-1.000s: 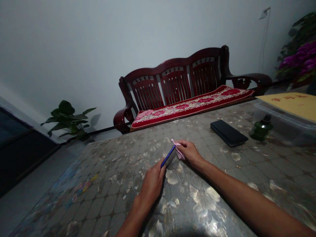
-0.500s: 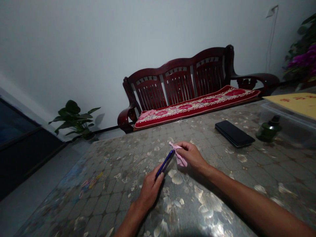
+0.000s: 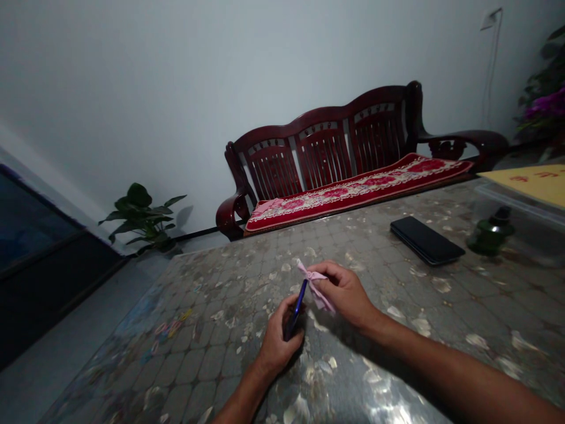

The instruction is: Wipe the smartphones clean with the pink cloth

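My left hand (image 3: 281,335) is closed around the lower part of a thin blue-edged phone (image 3: 299,304), seen nearly edge-on above the table. In my right hand (image 3: 346,291) a crumpled pink cloth (image 3: 318,287) is pinched between thumb and fingers. The cloth meets the phone's upper end, and a loose tail of it hangs down beside the phone. The phone's faces are mostly hidden by its angle and by my left fingers.
The patterned table (image 3: 212,359) bears a black phone (image 3: 426,239), a dark green bottle (image 3: 491,232), a clear plastic box (image 3: 538,235) with a yellow sheet (image 3: 529,181) on top, and small coloured loops (image 3: 170,328). Behind stand a wooden bench (image 3: 320,141) and a potted plant (image 3: 143,215).
The blue-edged phone has turned more upright and edge-on in my left hand. My right hand and the pink cloth have shifted slightly down, staying at its upper end. The view has moved a little.
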Available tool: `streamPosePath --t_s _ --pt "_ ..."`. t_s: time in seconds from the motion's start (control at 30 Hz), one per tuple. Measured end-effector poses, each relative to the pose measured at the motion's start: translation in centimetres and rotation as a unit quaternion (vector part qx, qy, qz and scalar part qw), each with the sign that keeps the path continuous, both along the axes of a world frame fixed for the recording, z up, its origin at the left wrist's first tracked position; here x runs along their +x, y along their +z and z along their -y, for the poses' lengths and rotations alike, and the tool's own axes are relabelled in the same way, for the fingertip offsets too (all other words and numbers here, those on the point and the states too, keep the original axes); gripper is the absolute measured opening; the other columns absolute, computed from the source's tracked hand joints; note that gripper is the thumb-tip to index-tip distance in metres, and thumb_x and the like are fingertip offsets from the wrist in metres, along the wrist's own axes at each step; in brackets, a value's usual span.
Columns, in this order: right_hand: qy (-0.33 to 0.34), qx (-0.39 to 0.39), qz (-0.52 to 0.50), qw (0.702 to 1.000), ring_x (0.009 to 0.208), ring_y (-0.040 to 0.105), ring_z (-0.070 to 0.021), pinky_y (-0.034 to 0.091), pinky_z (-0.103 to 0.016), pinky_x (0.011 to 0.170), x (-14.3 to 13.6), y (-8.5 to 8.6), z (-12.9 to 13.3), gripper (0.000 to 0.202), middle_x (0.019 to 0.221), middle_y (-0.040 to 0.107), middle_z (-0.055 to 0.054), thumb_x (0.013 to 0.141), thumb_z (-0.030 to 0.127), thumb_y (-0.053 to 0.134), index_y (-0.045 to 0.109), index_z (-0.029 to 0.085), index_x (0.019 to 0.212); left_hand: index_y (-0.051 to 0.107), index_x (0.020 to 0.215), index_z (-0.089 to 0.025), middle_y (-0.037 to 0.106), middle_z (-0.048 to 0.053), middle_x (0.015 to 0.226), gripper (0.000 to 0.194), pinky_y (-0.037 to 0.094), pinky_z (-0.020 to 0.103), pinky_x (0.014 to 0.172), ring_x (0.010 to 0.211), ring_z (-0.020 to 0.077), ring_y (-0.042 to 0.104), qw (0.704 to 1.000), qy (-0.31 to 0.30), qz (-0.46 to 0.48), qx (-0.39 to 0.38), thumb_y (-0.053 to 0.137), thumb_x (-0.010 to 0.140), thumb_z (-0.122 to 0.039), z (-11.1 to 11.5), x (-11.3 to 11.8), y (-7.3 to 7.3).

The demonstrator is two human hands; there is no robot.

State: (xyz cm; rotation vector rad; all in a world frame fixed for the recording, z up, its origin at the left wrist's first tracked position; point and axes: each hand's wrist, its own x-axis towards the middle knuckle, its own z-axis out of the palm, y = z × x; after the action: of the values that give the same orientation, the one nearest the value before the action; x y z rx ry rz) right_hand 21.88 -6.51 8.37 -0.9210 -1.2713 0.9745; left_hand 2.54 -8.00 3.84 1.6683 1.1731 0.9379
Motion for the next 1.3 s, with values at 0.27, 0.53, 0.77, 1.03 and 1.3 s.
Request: streamPosePath --t_s 0.27,0.53,0.77,1.03,1.3 --pt "-0.023 0.269 0.146 0.952 0.085 0.062 -0.0184 0.052 -0.03 0.077 0.4 0.1 1.4 0.029 0.09 0.066 -0.005 0.093 0.013 0.054 0.074 0.026 0.111 0.065 0.116 -0.019 0.074 0.008 0.11 0.06 0.049 0.044 0.106 0.107 0.0302 0.067 0.999 0.016 -0.027 0.023 0.061 0.056 -0.019 -0.5 0.4 0.0" --pt "-0.027 0.283 0.218 0.933 0.089 0.061 -0.0189 0.051 -0.031 0.079 1.1 -0.7 -0.1 0.035 0.093 0.065 -0.006 0.096 0.01 0.048 0.071 0.024 0.118 0.065 0.118 -0.016 0.074 0.009 0.109 0.061 0.05 0.042 0.104 0.104 0.0277 0.069 1.0 0.007 0.002 0.01 0.061 0.057 -0.019 -0.7 0.3 0.1" --pt "-0.07 0.087 0.127 0.986 0.08 0.063 -0.0175 0.049 -0.028 0.073 1.7 -1.2 -2.3 0.022 0.086 0.068 -0.004 0.088 0.025 0.058 0.079 0.022 0.097 0.07 0.113 -0.013 0.072 0.009 0.098 0.054 0.054 0.033 0.085 0.085 0.0212 0.068 0.975 -0.009 0.185 -0.126 0.074 0.061 -0.023 -0.4 2.7 0.9" --pt "-0.003 -0.048 0.081 0.996 0.059 0.06 -0.0173 0.046 -0.026 0.054 3.1 -0.9 -3.5 0.028 0.074 0.07 -0.002 0.078 0.036 0.06 0.08 0.02 0.088 0.073 0.098 -0.01 0.074 0.011 0.085 0.042 0.054 0.03 0.069 0.071 0.0197 0.068 0.888 -0.003 0.327 -0.322 0.074 0.062 -0.032 -1.1 5.2 2.0" --pt "-0.117 0.083 0.153 0.978 0.076 0.064 -0.0189 0.05 -0.028 0.069 5.0 1.7 -3.1 0.026 0.082 0.069 -0.005 0.084 0.031 0.058 0.081 0.021 0.093 0.071 0.099 -0.009 0.071 0.01 0.088 0.028 0.059 0.032 0.074 0.073 0.0173 0.068 0.795 0.022 0.48 -0.369 0.057 0.082 -0.026 -3.4 8.2 5.6"
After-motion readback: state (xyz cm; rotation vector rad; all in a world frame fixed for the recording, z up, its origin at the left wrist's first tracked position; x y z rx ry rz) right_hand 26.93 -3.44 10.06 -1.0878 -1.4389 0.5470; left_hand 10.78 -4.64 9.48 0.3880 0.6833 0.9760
